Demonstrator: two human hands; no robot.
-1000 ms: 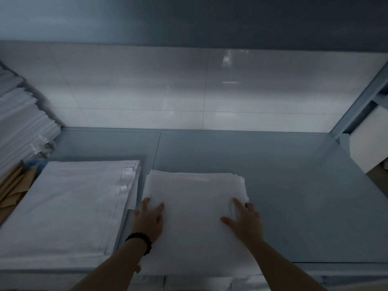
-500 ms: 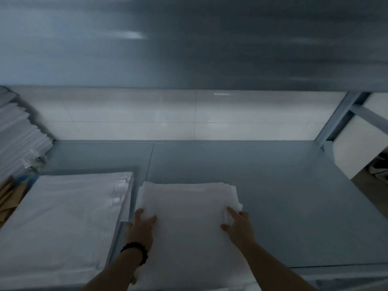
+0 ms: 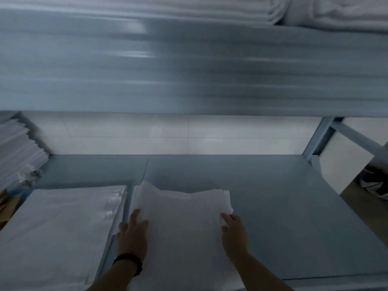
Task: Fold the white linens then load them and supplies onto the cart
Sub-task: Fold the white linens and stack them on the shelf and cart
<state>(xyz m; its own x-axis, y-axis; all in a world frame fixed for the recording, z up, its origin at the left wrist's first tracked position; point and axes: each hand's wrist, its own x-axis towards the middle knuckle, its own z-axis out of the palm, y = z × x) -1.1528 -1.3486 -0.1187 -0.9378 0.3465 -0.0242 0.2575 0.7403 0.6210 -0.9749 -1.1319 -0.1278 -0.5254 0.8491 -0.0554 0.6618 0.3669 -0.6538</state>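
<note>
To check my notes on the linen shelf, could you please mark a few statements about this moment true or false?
1. The left hand and the right hand both lie on the middle linen stack. True.
2. The black wristband sits on the right wrist. False: it is on the left wrist.
3. A second white stack lies on the shelf to the left of the one being touched. True.
4. The upper shelf holds nothing. False: folded white linens lie on it at the top right.
</note>
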